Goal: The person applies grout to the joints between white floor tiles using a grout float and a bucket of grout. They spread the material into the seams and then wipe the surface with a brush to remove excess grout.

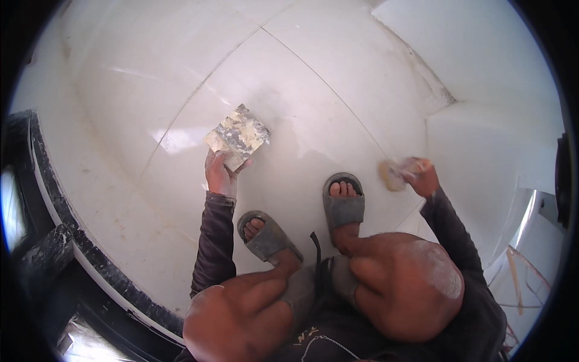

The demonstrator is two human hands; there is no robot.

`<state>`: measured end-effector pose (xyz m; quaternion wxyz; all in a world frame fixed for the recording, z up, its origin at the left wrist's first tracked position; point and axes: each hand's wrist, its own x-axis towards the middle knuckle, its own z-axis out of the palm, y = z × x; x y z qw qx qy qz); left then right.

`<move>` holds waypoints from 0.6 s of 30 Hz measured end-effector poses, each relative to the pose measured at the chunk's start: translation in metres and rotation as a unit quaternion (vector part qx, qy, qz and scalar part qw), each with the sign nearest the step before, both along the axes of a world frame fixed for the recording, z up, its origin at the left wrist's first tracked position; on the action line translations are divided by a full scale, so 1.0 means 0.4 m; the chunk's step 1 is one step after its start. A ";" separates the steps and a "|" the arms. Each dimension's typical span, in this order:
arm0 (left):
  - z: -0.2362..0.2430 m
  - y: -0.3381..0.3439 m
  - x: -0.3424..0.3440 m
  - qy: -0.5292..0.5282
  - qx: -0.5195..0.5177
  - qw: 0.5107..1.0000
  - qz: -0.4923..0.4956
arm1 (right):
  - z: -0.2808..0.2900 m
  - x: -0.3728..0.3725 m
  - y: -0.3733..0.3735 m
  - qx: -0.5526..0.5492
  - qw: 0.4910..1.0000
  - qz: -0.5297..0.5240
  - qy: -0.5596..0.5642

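My left hand [222, 174] is closed on the near corner of a square, flat putty board [241, 134], its thumb to the right. Dried cream and grey filler crusts the board's upper face, and it is held over the pale floor. Out to the right, my right hand [422, 176] is closed round a flat, tan, pad-like thing [392, 176]. Motion smears that hand and its load, so I cannot make out the exact kind. White dust marks my left wrist.
Pale tiles [313, 108] with thin dark joints cover the floor. White wall-like surfaces [476, 139] rise at the right. A dark, paint-spattered frame [90, 259] borders the left. My feet in grey sandals [345, 205] stand between my hands. Reddish cords [528, 265] hang at the lower right.
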<state>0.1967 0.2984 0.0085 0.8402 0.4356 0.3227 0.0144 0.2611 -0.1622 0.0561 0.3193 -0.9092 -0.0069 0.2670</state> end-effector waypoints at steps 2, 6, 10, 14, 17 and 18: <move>0.016 -0.007 -0.001 -0.023 0.023 0.999 -0.007 | -0.037 0.093 0.098 0.059 0.992 0.101 -0.040; 0.052 -0.044 -0.005 -0.014 0.220 0.974 -0.050 | -0.021 0.208 0.228 -0.172 0.983 0.030 0.051; 0.072 -0.145 0.037 -0.048 0.494 0.867 -0.029 | 0.056 0.200 0.386 -0.060 0.983 0.039 -0.170; 0.065 -0.241 0.121 -0.163 0.621 0.758 -0.111 | 0.026 0.151 0.557 0.303 0.950 0.074 0.033; 0.051 -0.272 0.178 -0.146 0.586 0.779 -0.169 | -0.039 0.197 0.605 0.295 0.954 -0.001 0.061; 0.042 -0.271 0.196 -0.149 0.598 0.765 -0.184 | -0.059 0.230 0.607 0.307 0.950 -0.041 0.031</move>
